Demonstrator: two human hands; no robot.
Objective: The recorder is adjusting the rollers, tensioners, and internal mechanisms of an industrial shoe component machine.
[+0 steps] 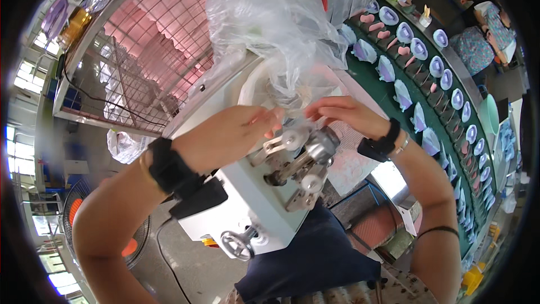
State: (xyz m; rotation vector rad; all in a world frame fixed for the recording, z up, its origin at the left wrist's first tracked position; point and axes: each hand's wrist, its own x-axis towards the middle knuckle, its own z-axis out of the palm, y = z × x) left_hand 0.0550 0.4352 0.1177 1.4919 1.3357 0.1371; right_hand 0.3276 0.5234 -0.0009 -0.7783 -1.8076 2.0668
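In the middle stands a white machine point(247, 208) with a metal spindle head point(322, 145) and jointed metal arms point(289, 138). My left hand point(247, 126) reaches over it from the left, its fingers curled together just above the metal arms. From the right comes my right hand point(351, 114), its fingers bent toward the left fingertips, a small gap apart. What the fingertips pinch, if anything, is too small to make out. Clear plastic sheeting point(275, 34) hangs down right behind both hands, over a pale round rim point(247, 90).
A handwheel point(237, 243) juts from the machine's front. At left, a wire cage point(152, 39) holds pink material, and a fan point(76, 214) stands lower. On the right runs a green conveyor point(388, 93) with rows of purple-and-white pieces point(418, 48); people point(478, 50) are beyond it.
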